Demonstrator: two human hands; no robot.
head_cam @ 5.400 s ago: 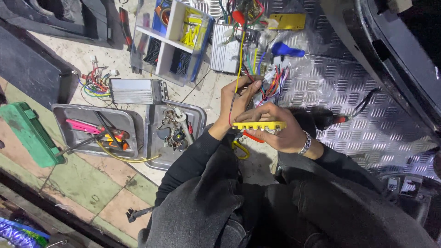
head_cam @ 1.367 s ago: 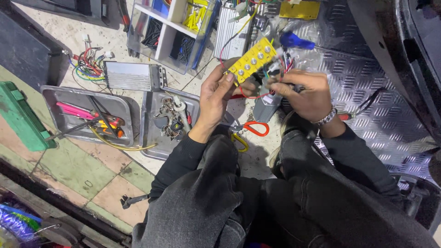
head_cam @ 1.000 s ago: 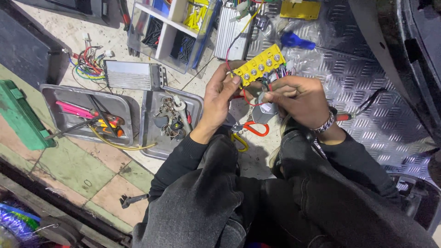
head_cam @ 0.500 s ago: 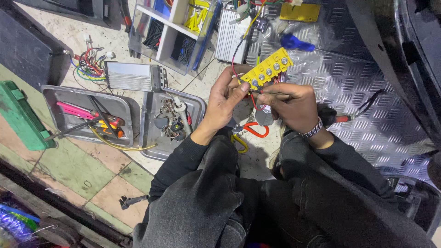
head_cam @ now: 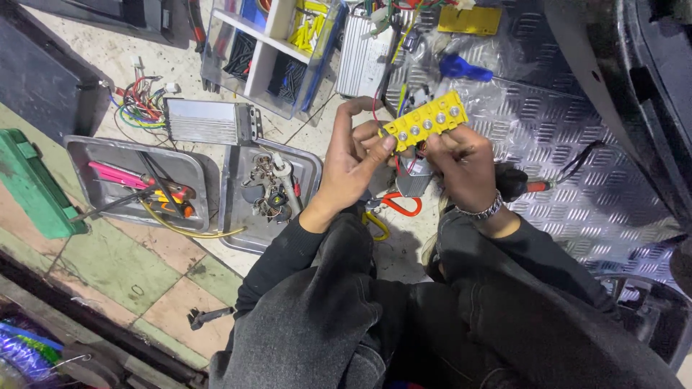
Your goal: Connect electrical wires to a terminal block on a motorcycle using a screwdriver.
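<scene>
From the head camera, looking straight down over the person's dark-trousered knees, both hands meet above the floor around a yellow connector block [head_cam: 425, 124], a short bar with a row of round silver studs along its face, tilted so that its right end sits higher. The left hand [head_cam: 351, 164] grips the block's lower left end: its thumb presses on the front edge while the curled fingers [head_cam: 358, 108] wrap behind, so the block is pinched between thumb and fingers. The right hand [head_cam: 465, 167] comes in from below and to the right, its fingertips [head_cam: 441, 138] bunched together against the underside of the block near its middle; whether they clasp a wire or only the block itself cannot be told. A metal bracelet [head_cam: 484, 211] circles that wrist. Just beneath the hands lie a small grey module [head_cam: 414, 177] and red-handled pliers [head_cam: 401, 206]. To the left, well apart from the hands, two steel trays [head_cam: 231, 180] hold keys and hand tools, with a finned silver controller box [head_cam: 209, 120] above them and a green case [head_cam: 32, 184] at the far left. A diamond-plate sheet [head_cam: 569, 144] spreads out to the right.
</scene>
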